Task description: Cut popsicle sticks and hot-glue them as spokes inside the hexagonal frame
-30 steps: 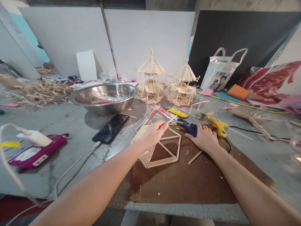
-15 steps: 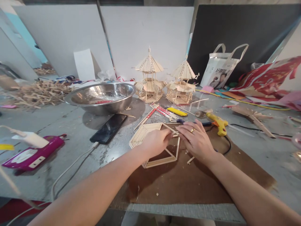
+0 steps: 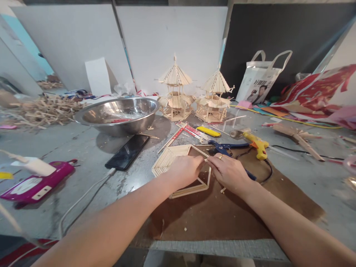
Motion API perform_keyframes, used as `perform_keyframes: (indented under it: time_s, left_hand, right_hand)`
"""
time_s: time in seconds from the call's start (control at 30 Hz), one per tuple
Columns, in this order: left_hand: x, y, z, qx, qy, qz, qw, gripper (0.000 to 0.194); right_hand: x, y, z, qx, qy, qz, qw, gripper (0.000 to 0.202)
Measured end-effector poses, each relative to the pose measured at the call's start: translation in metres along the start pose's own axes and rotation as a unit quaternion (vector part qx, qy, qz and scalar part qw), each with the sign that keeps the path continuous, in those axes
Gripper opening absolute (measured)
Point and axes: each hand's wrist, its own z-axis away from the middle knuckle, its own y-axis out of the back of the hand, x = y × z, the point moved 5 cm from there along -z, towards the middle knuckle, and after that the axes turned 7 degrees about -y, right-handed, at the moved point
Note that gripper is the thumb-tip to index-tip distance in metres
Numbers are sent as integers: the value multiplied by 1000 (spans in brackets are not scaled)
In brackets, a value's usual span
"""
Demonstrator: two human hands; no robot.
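Note:
A six-sided frame of thin wooden sticks (image 3: 167, 159) lies on a brown board (image 3: 222, 222), its left part filled with rows of sticks and its right part open. My left hand (image 3: 186, 170) reaches over the frame, fingers pinched at its right side. My right hand (image 3: 229, 171), with a ring on one finger, is closed close against the left fingertips. A short bit of wooden stick (image 3: 206, 159) shows between the fingertips; the rest is hidden. Blue-handled pliers (image 3: 222, 145) lie just behind my right hand, partly covered by it.
Behind stand two stick pagodas (image 3: 175, 92). A steel bowl (image 3: 119, 124), phone (image 3: 128, 152) and purple power strip (image 3: 39, 181) are on the left. A yellow cutter (image 3: 208, 131), red-and-white sticks (image 3: 191, 130) and a yellow glue gun (image 3: 260, 146) with its cord lie beyond my hands.
My right hand has moved down and its fingers have curled in from a flatter pose, uncovering the blue pliers. The left hand stays nearly in place over the frame.

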Motion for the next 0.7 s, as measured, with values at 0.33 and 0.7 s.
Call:
perform_keyframes:
  time_s: [0.33, 0.7]
  left_hand:
    - [0, 0, 0, 4, 28, 3, 1000, 32]
    - [-9, 4, -3, -34, 74, 493, 866, 19]
  right_hand:
    - [-1, -6, -1, -32, -56, 41, 997, 31]
    - [50, -8, -4, 26, -132, 75, 988, 21]
